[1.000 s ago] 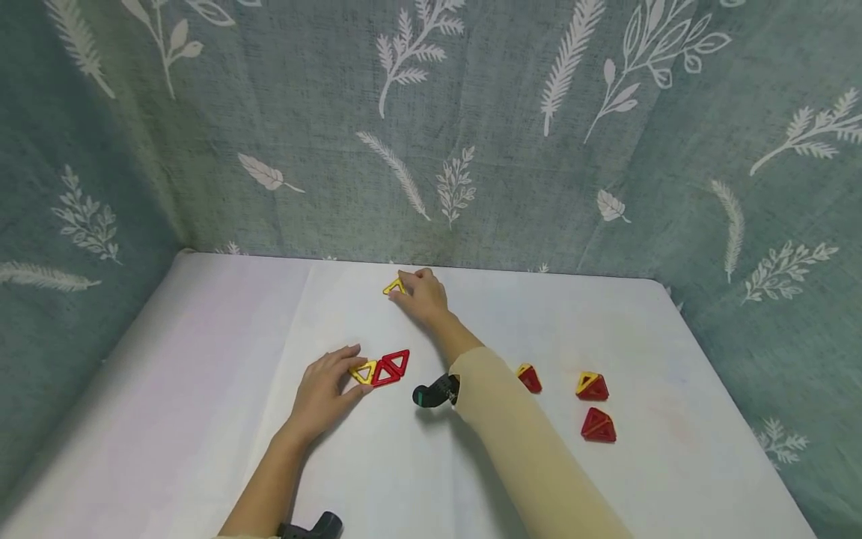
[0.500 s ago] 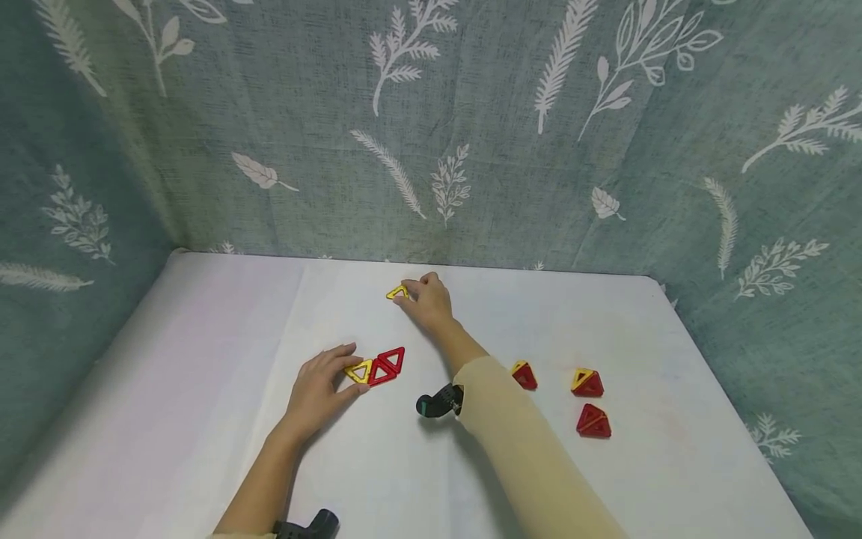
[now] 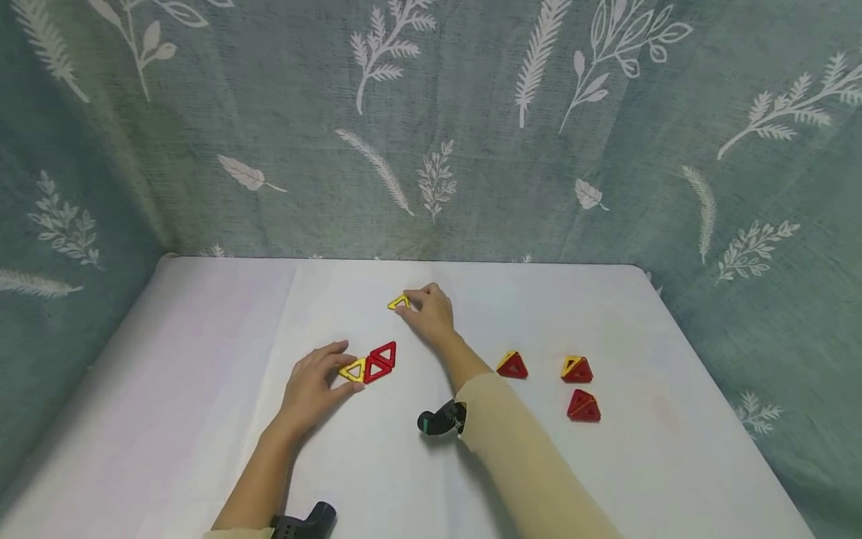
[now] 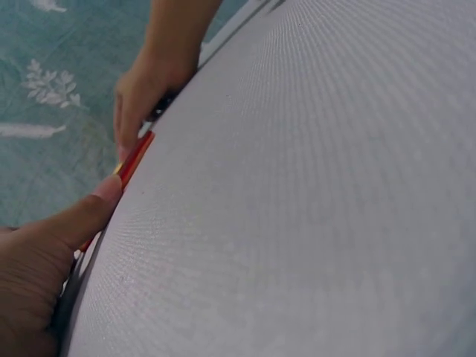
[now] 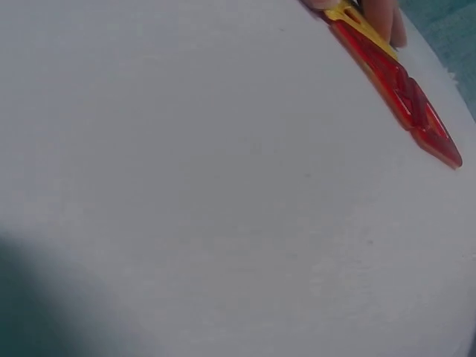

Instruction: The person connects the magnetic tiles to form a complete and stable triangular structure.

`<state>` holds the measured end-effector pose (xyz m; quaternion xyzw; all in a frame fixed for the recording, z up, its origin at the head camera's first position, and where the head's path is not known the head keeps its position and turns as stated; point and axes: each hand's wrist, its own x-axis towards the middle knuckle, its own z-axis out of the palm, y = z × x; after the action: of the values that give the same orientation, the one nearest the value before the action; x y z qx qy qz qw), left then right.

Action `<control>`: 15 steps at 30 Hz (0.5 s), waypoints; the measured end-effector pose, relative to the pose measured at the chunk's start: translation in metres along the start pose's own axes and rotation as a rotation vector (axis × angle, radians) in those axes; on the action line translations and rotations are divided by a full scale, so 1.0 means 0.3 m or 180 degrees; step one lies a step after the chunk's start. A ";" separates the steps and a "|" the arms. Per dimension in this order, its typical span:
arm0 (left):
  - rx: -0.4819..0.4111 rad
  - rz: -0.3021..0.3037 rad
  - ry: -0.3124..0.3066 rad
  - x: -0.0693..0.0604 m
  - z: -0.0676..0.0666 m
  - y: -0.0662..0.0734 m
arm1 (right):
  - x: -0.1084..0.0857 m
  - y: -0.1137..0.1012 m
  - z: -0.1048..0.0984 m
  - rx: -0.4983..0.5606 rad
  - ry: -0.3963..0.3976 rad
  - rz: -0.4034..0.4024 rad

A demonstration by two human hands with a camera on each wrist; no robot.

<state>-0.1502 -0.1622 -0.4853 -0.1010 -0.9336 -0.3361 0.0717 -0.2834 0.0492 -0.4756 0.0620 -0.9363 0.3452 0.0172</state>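
In the head view my left hand (image 3: pixel 316 389) grips a yellow triangular magnetic tile (image 3: pixel 349 376) between thumb and fingers, flat on the table. Joined in a row to its right are a red triangular tile (image 3: pixel 377 370) and another red triangular tile (image 3: pixel 384 352). Farther back, my right hand (image 3: pixel 429 313) pinches a second yellow triangular tile (image 3: pixel 399 302), held by its right side, apart from the row. In the right wrist view, the row's red tiles (image 5: pixel 372 63) lie at the upper right by the left fingertips; the right hand itself is out of that view.
On the white table (image 3: pixel 646 479), to the right, stand three small pyramids of red and yellow tiles: one red-yellow pyramid (image 3: pixel 513 364), a second red-yellow pyramid (image 3: pixel 577 369) and a mostly red pyramid (image 3: pixel 584 406). A green leaf-patterned curtain (image 3: pixel 303 202) hangs behind the table.
My right hand has come toward the front with its yellow tile, nearer the row. The left hand keeps its grip on the row's yellow tile. The head view has shifted slightly.
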 end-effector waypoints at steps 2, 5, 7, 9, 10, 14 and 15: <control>0.0019 0.0037 0.0003 -0.001 -0.007 -0.002 | -0.013 -0.004 -0.002 -0.0006 0.0010 -0.0039; 0.0041 0.0092 -0.0024 0.000 -0.013 -0.004 | -0.040 -0.007 -0.005 -0.0031 0.0053 -0.0062; 0.0032 0.0119 -0.0059 -0.001 -0.011 -0.003 | -0.061 -0.002 -0.008 -0.0077 0.0105 -0.0073; 0.0021 0.0123 -0.0108 -0.002 -0.005 -0.002 | -0.084 0.005 -0.011 -0.0117 0.0156 -0.0072; 0.0021 0.0119 -0.0119 -0.002 -0.003 -0.001 | -0.092 0.008 -0.013 -0.0128 0.0168 -0.0072; 0.0023 0.0114 -0.0106 -0.002 0.003 -0.003 | -0.119 0.015 -0.018 -0.0129 0.0196 -0.0124; 0.0016 0.0118 -0.0095 -0.002 0.004 -0.003 | -0.124 0.016 -0.019 -0.0121 0.0194 -0.0123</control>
<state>-0.1498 -0.1623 -0.4869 -0.1231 -0.9334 -0.3308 0.0643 -0.2472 0.0605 -0.4772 0.0693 -0.9404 0.3286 0.0536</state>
